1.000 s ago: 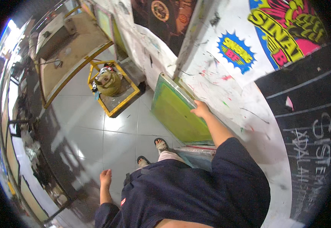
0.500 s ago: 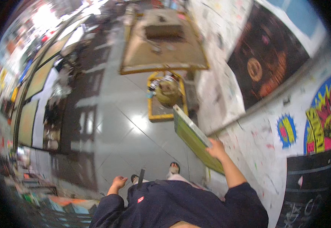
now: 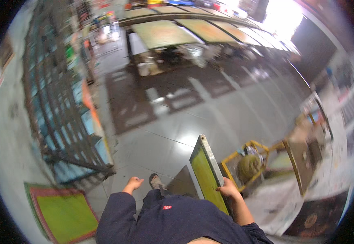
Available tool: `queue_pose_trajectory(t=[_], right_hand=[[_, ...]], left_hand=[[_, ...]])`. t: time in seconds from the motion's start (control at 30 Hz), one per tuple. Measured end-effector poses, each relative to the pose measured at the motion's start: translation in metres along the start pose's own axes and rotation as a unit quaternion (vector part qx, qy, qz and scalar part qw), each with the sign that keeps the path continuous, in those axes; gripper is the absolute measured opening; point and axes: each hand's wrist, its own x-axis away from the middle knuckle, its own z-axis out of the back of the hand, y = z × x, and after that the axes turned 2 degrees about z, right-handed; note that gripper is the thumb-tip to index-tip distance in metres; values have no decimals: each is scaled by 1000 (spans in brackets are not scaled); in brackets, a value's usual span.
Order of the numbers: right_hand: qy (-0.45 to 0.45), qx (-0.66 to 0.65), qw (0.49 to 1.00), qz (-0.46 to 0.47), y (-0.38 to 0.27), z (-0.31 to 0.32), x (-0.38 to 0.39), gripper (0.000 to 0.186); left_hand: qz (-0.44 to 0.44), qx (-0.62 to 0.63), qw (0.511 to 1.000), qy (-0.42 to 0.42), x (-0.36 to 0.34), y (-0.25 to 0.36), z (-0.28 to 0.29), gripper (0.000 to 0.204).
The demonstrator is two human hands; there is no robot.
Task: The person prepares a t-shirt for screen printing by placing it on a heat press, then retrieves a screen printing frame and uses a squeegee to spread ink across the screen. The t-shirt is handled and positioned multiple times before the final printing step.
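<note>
My right hand (image 3: 229, 188) is closed on the metal edge of a green mesh screen frame (image 3: 204, 171), carried upright and edge-on at my right side. My left hand (image 3: 134, 183) hangs at my waist, holding nothing, its fingers loosely curled and apart. Beyond the carried frame sits a yellow metal stand (image 3: 229, 158) with an olive gas cylinder (image 3: 246, 168) in it. At lower left lies another screen, green with a pink border (image 3: 63, 213).
A dark slatted rack (image 3: 59, 101) with blue panels stands along the left. Ahead is a long table of pale platens (image 3: 203, 30), its space beneath cluttered. Grey tiled floor (image 3: 173, 134) lies before me. A wall (image 3: 351, 122) with sheets on it runs down the right.
My view has swung from the right wall toward the room and platen table. The green frame has come away from the wall in my right hand and now stands beside my body.
</note>
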Motion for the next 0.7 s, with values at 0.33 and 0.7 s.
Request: queue_pose_trajectory(t=[0.33,0.7], right_hand=[[-70,36,991,109,-276,-62,-191,39],[-97,-112,969,197,-512,-125,-380,32]], left_hand=[[263,19,958,115,18,-307,36,52],[99,278,946,134,-95,-51,313,50]])
